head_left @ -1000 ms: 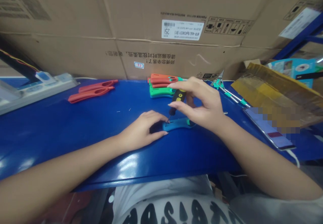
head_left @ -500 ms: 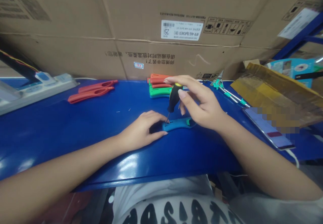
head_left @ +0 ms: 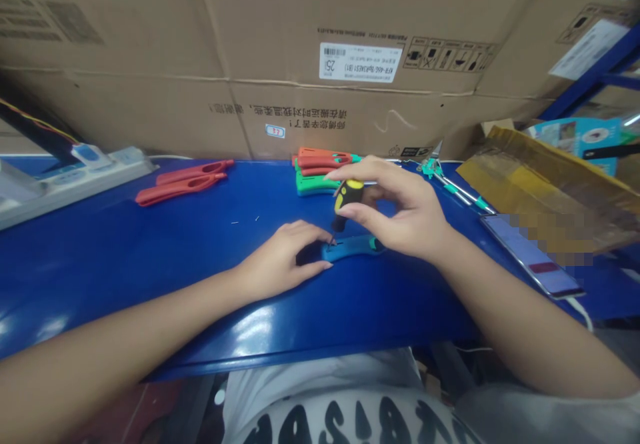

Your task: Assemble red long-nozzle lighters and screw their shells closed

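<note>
Now the right hand (head_left: 407, 214) has shifted its thumb lower on the pinched screwdriver (head_left: 349, 194), suggesting continued turning at the nine-o'clock end of the blue handle (head_left: 353, 247), which lies on the desk (head_left: 150, 257) at three o'clock from the left hand (head_left: 277, 257), held between finger and thumb.

You have open tabletop (head_left: 350, 317) lower centre, below your left hand (head_left: 280, 257) and right hand (head_left: 413, 214). Carton (head_left: 270, 37) walls off the top; power strip (head_left: 65, 187) blocks left edge; phone (head_left: 525, 251), taped cardboard (head_left: 550, 191) crowd right.

Head-worn view, looking forward and down, close over a blue tabletop (head_left: 150, 257), facing brown cardboard (head_left: 270, 37)
</note>
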`<state>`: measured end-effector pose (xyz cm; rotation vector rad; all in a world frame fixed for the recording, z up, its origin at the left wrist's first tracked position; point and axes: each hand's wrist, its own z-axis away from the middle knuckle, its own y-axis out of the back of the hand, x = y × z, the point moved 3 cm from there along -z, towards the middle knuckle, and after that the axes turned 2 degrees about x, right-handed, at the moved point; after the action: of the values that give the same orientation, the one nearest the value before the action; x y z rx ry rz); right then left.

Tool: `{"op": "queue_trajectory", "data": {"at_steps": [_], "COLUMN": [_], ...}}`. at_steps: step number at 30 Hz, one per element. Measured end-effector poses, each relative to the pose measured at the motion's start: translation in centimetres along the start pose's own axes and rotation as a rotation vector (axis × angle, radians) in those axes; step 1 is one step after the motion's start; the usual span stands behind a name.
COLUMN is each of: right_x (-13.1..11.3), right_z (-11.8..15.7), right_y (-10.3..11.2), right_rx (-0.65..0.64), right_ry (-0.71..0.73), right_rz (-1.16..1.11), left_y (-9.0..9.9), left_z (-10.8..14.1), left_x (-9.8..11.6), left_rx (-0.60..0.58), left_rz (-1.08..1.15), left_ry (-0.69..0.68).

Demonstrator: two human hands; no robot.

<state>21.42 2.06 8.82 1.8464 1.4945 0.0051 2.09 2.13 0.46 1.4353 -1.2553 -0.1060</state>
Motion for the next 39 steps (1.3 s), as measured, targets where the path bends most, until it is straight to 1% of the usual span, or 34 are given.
{"op": "queue_trajectory", "data": {"at_steps": [2, 4, 7, 9, 11, 14, 17, 22, 24, 27, 29, 31, 33, 34, 39], "right_x": [-0.2, -0.2, -0.1, -0.2, -0.3, -0.3, -0.1, 0.0, -0.4, -1.0, -1.1, -1.0, -1.0, -0.9, -0.8], "right_z": [0.0, 0.1, 0.3, 0.3, 0.3, 0.2, 0.1, 0.1, 0.1, 0.2, 0.1, 0.1, 0.1, 0.1, 0.3], "right_y": [0.1, 0.0, -0.4, -0.6, -0.5, -0.3, -0.3, -0.4, -0.5, -0.6, -0.5, -0.6, -0.6, -0.6, -0.6], "right_rx": [0.043, 0.015, -0.092, -0.122, -0.084, -0.015, 0.000, 0.039, 0.060, 0.054, 0.012, -0.062, -0.123, -0.127, -0.015], "right_ry": [0.089, 0.107, -0.001, -0.038, 0.003, 0.098, 0.130, 0.081, 0.091, 0.091, 0.019, -0.069, -0.099, -0.092, -0.046], "right_rz": [0.108, 0.092, -0.132, -0.213, -0.143, 0.063, 0.146, 0.160, 0.177, 0.179, 0.095, -0.038, -0.134, -0.148, -0.041], "left_y": [0.0, 0.0, 0.0, 0.0, 0.0, -0.1, -0.1, -0.2, -0.2, -0.1, -0.1, -0.1, -0.1, -0.1, -0.2], "left_z": [0.0, 0.0, 0.0, 0.0, 0.0, 0.0, 0.0, 0.0, 0.0, 0.0, 0.0, 0.0, 0.0, 0.0, 0.0], "left_x": [0.0, 0.0, 0.1, 0.1, 0.1, 0.0, -0.1, -0.1, -0.2, -0.1, -0.1, 0.0, 0.1, 0.1, 0.1], "left_rx": [0.005, 0.010, 0.011, 0.011, 0.016, 0.016, 0.012, 0.015, 0.020, 0.023, 0.017, 0.016, 0.028, 0.036, 0.083], "left_rz": [0.001, -0.001, -0.008, -0.009, -0.008, -0.004, -0.008, -0.002, -0.007, -0.016, -0.019, -0.027, -0.050, -0.064, -0.104], "left_ry": [-0.005, -0.007, -0.006, -0.006, -0.006, -0.004, -0.004, -0.011, -0.012, -0.011, -0.003, 0.008, 0.018, 0.023, 0.007]}}
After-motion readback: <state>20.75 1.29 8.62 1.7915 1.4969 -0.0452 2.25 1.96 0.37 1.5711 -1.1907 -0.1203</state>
